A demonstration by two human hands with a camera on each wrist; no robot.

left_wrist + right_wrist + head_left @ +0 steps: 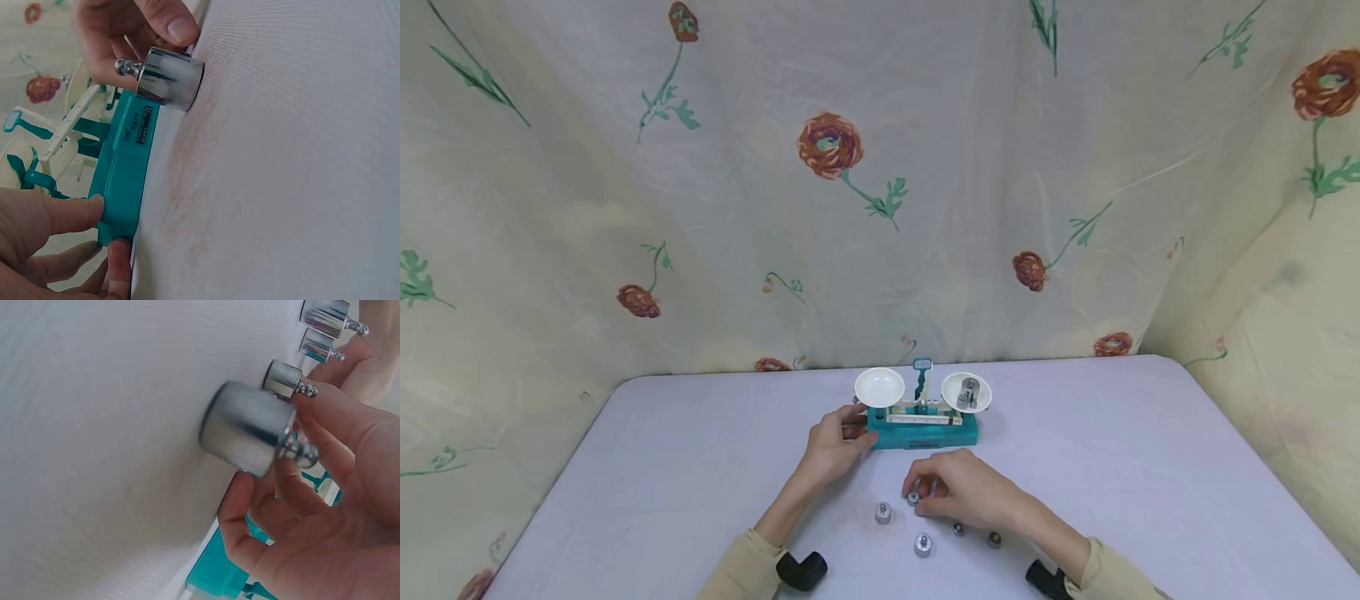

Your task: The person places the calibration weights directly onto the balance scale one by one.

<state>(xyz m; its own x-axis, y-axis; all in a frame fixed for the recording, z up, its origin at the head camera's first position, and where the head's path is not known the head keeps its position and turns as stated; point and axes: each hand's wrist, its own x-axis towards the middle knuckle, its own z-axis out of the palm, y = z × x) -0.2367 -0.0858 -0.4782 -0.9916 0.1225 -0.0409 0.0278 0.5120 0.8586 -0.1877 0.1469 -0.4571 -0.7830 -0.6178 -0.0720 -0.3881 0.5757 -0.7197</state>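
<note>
Presumably for steadiness, the scale [922, 435], just ahead of the right hand [966, 490], is gripped at its left end by the left hand [833, 446]. Apart from that hand, the right pinches a small weight [913, 499], whose size suits fingers; other weights [922, 546] stand around it, seemingly for easy reach.

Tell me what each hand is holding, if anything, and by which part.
The left hand holds the scale by the left end of its base. The right hand curls its fingers round a weight; which part they grip can't be told.
</note>
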